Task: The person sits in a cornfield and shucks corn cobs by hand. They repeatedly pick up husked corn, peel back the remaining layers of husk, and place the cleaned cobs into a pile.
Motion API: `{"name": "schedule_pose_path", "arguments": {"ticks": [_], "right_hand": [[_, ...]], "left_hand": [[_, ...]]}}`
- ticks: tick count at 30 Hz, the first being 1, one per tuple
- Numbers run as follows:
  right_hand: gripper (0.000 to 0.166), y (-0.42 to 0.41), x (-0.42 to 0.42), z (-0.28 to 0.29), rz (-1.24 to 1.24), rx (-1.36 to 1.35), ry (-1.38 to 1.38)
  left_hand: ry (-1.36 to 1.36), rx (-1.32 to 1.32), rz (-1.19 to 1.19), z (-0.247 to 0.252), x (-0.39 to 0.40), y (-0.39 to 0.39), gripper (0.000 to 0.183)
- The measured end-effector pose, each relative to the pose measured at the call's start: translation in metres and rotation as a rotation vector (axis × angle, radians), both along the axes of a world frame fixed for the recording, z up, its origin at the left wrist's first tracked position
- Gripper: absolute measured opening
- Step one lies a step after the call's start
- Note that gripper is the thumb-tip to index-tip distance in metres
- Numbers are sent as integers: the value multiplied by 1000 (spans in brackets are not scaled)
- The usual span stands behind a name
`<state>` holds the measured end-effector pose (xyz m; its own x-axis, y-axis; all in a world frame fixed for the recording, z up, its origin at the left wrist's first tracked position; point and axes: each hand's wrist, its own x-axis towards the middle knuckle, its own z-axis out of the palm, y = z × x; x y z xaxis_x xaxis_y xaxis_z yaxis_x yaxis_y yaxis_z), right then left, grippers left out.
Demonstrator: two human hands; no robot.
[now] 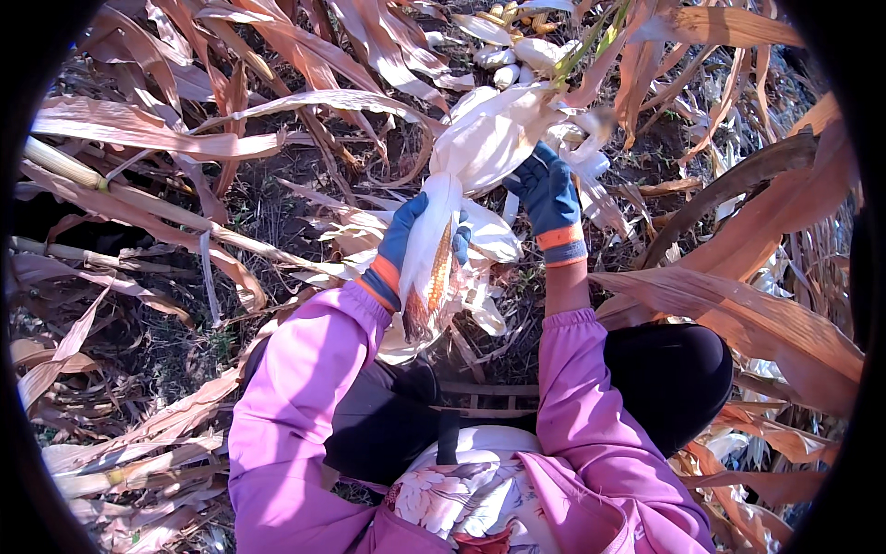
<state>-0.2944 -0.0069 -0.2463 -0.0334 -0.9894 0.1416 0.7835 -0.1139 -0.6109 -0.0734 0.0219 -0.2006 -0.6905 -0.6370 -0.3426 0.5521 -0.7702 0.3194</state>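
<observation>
My left hand (403, 232), in a blue and orange work glove, is wrapped around a partly husked corn ear (440, 266). Yellow kernels show through a gap in the pale husk (423, 239), and dark reddish silk (417, 315) hangs at the end nearer my body. Beyond the ear, broad whitish husk leaves (484, 142) spread out towards a green stem. My right hand (548, 188), gloved alike, is just below the right edge of these leaves. Its fingers are partly bent and apart, with nothing seen in them; whether they touch the leaves is unclear.
Husked yellow cobs (509, 12) and pale ears in husk (536, 55) lie on the ground ahead. Dry corn stalks (173, 215) cross on the left, and large dry leaves (754, 311) reach in from the right. Loose husks (488, 305) lie below the held ear.
</observation>
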Motion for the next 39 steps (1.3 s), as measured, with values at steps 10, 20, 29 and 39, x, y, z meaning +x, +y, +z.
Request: {"name": "schedule_pose_path", "arguments": {"ticks": [10,20,29,39], "right_hand": [[55,5,47,13,-107,172,377],[28,8,42,25,-217,53,485],[45,8,23,26,-248,-297,1110],[45,28,26,85,56,-364,1099]], "left_hand": [[-12,149,-152,4,-4,18,68],[-666,-667,-118,-35,-13,16,47],[-582,-472,-221,-7,-11,20,49],[-520,-257,-301,14,-5,30,46]]}}
